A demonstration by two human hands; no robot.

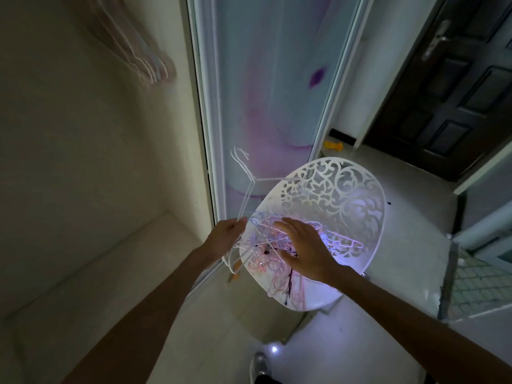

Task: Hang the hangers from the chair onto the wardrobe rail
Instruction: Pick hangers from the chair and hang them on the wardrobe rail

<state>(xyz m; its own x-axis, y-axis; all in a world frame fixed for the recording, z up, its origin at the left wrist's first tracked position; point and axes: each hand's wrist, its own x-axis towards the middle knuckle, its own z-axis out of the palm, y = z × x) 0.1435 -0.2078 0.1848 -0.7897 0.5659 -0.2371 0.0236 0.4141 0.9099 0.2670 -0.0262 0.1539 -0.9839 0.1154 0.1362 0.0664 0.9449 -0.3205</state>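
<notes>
Fingers (240, 220) of my left hand (225, 234) are pinched together on white hangers (246, 187), just off the left edge of the chair (371, 245); I count 2, maybe more, since the wires blur together. Their hooks point up and away from the chair seat. My right hand (302, 250) is spread wide, fingers apart, hovering flat over the heap of pink and white hangers (274, 245) lying on the seat; whether my palm touches the heap I cannot tell.

Up and to the left of the chair, a blurred bunch of hung hangers (144, 59) shows inside the wardrobe (83, 162); the rail itself is out of view.

My worry is the tangle. Those hangers on the seat look hooked through each other, so if I lift 1, several may drag along and slip off the chair's edge to the floor (346, 342). My pinch on the white ones looks light, and a snag could tug them loose. Dim light makes picking a single wire hard.
</notes>
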